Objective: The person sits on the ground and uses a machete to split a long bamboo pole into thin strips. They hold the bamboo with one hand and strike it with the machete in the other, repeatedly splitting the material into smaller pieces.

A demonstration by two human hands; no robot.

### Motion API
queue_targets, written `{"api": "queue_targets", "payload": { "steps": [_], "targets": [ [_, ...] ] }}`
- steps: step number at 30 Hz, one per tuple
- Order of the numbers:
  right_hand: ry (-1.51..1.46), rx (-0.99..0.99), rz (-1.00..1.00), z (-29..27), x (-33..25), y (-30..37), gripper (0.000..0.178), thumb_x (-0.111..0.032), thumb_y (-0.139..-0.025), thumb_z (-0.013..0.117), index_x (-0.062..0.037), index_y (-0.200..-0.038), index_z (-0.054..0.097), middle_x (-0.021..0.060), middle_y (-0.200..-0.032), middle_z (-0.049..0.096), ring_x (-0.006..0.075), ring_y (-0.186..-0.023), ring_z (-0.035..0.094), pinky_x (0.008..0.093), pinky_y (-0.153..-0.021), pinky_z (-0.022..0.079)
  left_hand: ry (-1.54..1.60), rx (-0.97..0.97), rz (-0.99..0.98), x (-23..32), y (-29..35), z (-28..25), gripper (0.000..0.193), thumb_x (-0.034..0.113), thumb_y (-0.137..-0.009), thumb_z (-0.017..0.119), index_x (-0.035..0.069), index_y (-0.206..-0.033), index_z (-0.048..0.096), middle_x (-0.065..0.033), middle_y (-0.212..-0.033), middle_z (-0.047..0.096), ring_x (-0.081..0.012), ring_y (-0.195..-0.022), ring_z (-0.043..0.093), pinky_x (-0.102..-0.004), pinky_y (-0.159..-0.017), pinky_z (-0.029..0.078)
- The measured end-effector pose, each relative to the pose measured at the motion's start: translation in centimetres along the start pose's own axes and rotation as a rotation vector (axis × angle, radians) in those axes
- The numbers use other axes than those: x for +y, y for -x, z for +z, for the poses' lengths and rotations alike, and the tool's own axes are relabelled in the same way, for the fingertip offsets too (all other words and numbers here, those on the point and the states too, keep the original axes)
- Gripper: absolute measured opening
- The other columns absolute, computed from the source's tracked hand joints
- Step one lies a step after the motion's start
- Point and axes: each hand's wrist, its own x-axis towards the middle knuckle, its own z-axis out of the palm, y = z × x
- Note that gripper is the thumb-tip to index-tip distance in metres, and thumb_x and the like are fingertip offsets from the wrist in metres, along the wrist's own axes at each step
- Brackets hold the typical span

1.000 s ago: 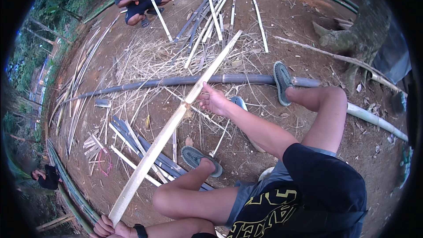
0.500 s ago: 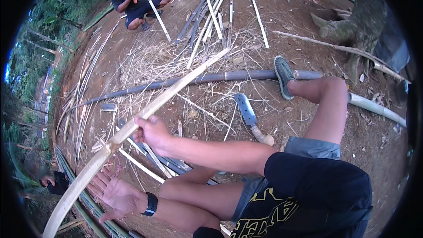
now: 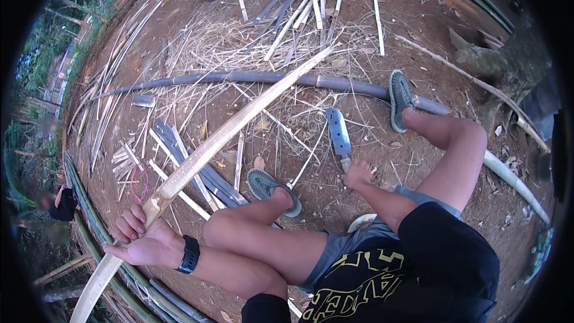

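Note:
My left hand (image 3: 146,240), with a black watch on its wrist, is wrapped round the lower part of a long pale split bamboo strip (image 3: 230,129). The strip slants up and right, its pale inner side showing and a node above my hand. At the lower right, my right hand (image 3: 360,174) is closed over the handle of a machete (image 3: 338,134). The wide metal blade, pierced with several holes, lies on the ground and points away from me. My palm and fingers hide most of the handle.
A dark bamboo pole (image 3: 263,76) lies across the ground beyond the machete, by my right sandal (image 3: 398,98). Split strips (image 3: 308,0) and shavings lie farther off. More dark strips (image 3: 215,184) lie by my left sandal (image 3: 263,184). Two people are partly visible, far ahead and at left.
My right hand has let go of the bamboo strip and moved right to the machete handle. My left hand, open before, has closed on the strip. The view has shifted downward.

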Motion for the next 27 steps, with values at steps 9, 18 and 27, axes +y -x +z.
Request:
{"api": "queue_targets", "payload": {
  "steps": [9,18,27],
  "targets": [
    [0.103,-0.064,-0.140,3.0,2.6,-3.9,0.071,-0.036,-0.073,0.080,-0.0028,-0.125,0.045,0.0207,-0.129,0.053,0.0334,-0.122,0.053,0.0425,-0.103,0.043,0.086,-0.114,-0.030,-0.2,0.7,1.4,0.057,0.062,-0.097,0.035,0.015,-0.065,0.030,0.0005,-0.057,0.026,-0.0133,-0.052,0.026,-0.0300,-0.056,0.024],
    [-0.007,-0.028,-0.032,3.7,1.6,-4.6,0.073,-0.019,-0.072,0.076,-0.0015,-0.129,0.034,0.0242,-0.128,0.051,0.0369,-0.118,0.056,0.0437,-0.098,0.048,0.059,0.036,0.073,-0.3,1.5,4.4,0.067,0.076,-0.087,0.038,0.010,-0.076,0.040,-0.0065,-0.073,0.035,-0.0198,-0.077,0.038,-0.0373,-0.080,0.032],
    [-0.211,0.034,0.038,-0.9,2.5,-4.6,0.058,-0.032,-0.073,0.073,0.0022,-0.115,0.052,0.0252,-0.110,0.064,0.0371,-0.106,0.064,0.0432,-0.091,0.051,0.225,-0.166,-0.036,0.7,0.8,1.8,0.055,0.054,-0.100,0.038,0.017,-0.061,0.028,0.0016,-0.052,0.025,-0.0116,-0.046,0.024,-0.0286,-0.051,0.020]
  ]
}}
